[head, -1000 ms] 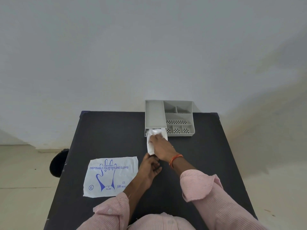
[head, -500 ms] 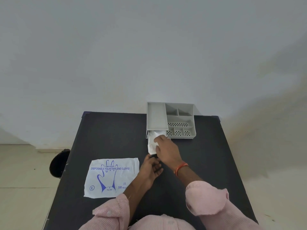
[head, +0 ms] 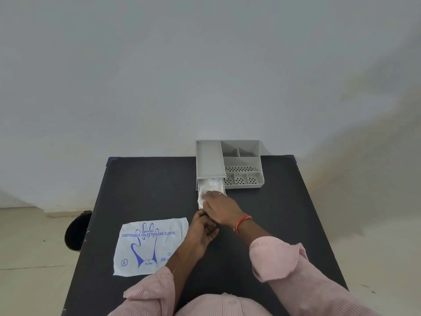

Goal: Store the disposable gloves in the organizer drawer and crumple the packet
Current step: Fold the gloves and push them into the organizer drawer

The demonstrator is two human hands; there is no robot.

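Now the right hand (head: 222, 207) is pressing down with fingers lying nearly flat on the gloves (head: 210, 185). A little less of the white wad is trailing out of the open drawer (head: 198, 187) at centre frame than a second ago, so storing is looking almost done while the packet (head: 150, 245) is lying flat and uncrumpled at lower left. The left hand (head: 202, 229) is curling just below, half under the right, hiding the drawer's near end, and whether it is gripping anything I cannot tell.

We see a grey organizer (head: 208, 159), white gloves (head: 210, 185), a blue-printed white packet (head: 174, 226), pink striped sleeves (head: 296, 270), black surface (head: 148, 190).
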